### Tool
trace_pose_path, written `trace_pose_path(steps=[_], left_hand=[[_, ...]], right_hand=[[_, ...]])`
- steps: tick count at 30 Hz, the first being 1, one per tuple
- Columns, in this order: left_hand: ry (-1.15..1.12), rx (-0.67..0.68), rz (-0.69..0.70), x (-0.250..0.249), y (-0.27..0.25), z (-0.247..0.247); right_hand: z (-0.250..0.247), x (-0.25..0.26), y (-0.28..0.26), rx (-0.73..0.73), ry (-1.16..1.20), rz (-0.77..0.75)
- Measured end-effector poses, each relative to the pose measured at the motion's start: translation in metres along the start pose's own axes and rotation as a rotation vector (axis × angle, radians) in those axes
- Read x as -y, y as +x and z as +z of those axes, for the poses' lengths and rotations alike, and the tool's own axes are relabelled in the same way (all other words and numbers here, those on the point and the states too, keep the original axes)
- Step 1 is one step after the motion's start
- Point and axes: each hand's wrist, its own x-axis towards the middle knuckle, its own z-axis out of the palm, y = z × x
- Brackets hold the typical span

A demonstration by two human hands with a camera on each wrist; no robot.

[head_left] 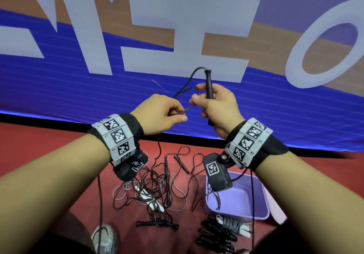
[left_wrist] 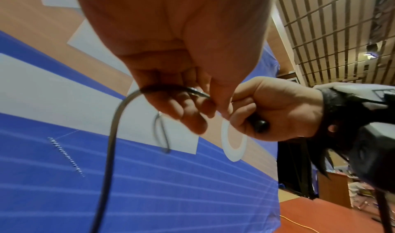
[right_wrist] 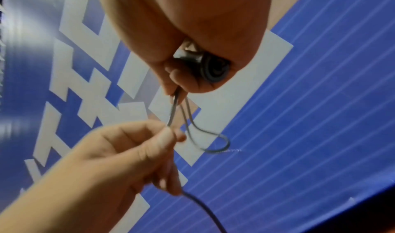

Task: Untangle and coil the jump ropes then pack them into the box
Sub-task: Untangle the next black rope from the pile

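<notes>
My right hand (head_left: pixel 214 104) is raised in front of me and grips the black handle (head_left: pixel 209 85) of a black jump rope, whose butt end (right_wrist: pixel 212 67) shows under the palm. Its thumb and forefinger also pinch a small loop of the rope (head_left: pixel 187 88). My left hand (head_left: pixel 165 113) pinches the same rope (left_wrist: pixel 171 88) just left of the right hand, and the rope (head_left: pixel 101 190) hangs down from it to the floor. A tangle of black and grey ropes (head_left: pixel 155 188) lies on the red floor below. A lilac box (head_left: pixel 260 216) stands to its right.
In front of the box lie coiled ropes, black (head_left: pixel 214 236) and grey (head_left: pixel 230 223). A loose black handle (head_left: pixel 155 224) lies nearer me. A shoe (head_left: pixel 104 238) shows at the bottom left. A blue banner with big white letters (head_left: pixel 177 42) fills the background.
</notes>
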Motion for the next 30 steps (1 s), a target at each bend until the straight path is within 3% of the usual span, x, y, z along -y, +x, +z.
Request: trace_pose_path(steps=[4, 8, 10, 13, 17, 24, 27, 30], left_hand=[[0.025, 0.087, -0.065, 0.016, 0.0, -0.01], [-0.118, 0.143, -0.11, 0.025, 0.0, -0.017], [-0.148, 0.152, -0.136, 0.025, 0.003, -0.023], [-0.088, 0.042, -0.149, 0.021, 0.005, -0.03], [0.045, -0.13, -0.062, 0.015, 0.004, -0.029], [-0.138, -0.246, 0.003, 0.004, 0.005, -0.019], [-0.195, -0.238, 0.036, -0.005, 0.005, -0.014], [-0.2, -0.258, 0.026, -0.006, 0.005, -0.015]], right_hand=[[-0.025, 0.021, 0.012, -0.183, 0.117, -0.106], [-0.05, 0.029, 0.017, -0.279, 0.135, -0.182], [-0.056, 0.028, 0.017, -0.299, 0.087, -0.184], [-0.061, 0.018, 0.021, -0.333, -0.172, -0.153], [-0.054, 0.001, 0.016, -0.255, -0.535, -0.097], [-0.01, 0.004, -0.004, 0.069, -0.194, 0.026], [0.004, 0.002, -0.012, 0.178, -0.226, -0.01], [0.008, 0.004, -0.016, 0.173, -0.266, -0.09]])
